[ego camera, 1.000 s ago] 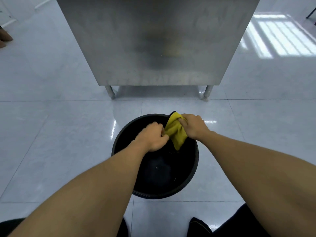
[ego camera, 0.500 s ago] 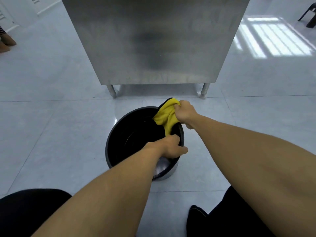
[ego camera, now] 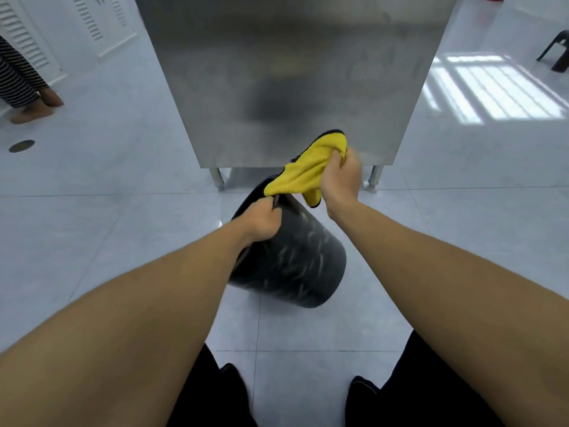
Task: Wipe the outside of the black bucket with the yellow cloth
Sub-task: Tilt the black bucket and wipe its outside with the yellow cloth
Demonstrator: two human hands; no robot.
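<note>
The black bucket [ego camera: 295, 260] is tipped away from me on the tiled floor, so its scuffed outer wall faces up and its mouth points toward the steel table. My left hand [ego camera: 261, 221] is closed on the bucket's near rim. My right hand [ego camera: 340, 177] grips the bunched yellow cloth [ego camera: 303, 172], which has a dark edge; it hangs just above the bucket's rim.
A stainless steel table [ego camera: 292, 75] with round legs [ego camera: 374, 178] stands just behind the bucket. Another person's striped trouser legs and feet [ego camera: 27, 100] are at the far left near a floor drain [ego camera: 21, 146]. A dark chair [ego camera: 558, 50] sits far right. My shoes [ego camera: 363, 392] are below.
The bucket went from upright to tilted away from me. My left hand moved from the cloth to the rim and holds it. My right hand lifted the cloth up out of the bucket.
</note>
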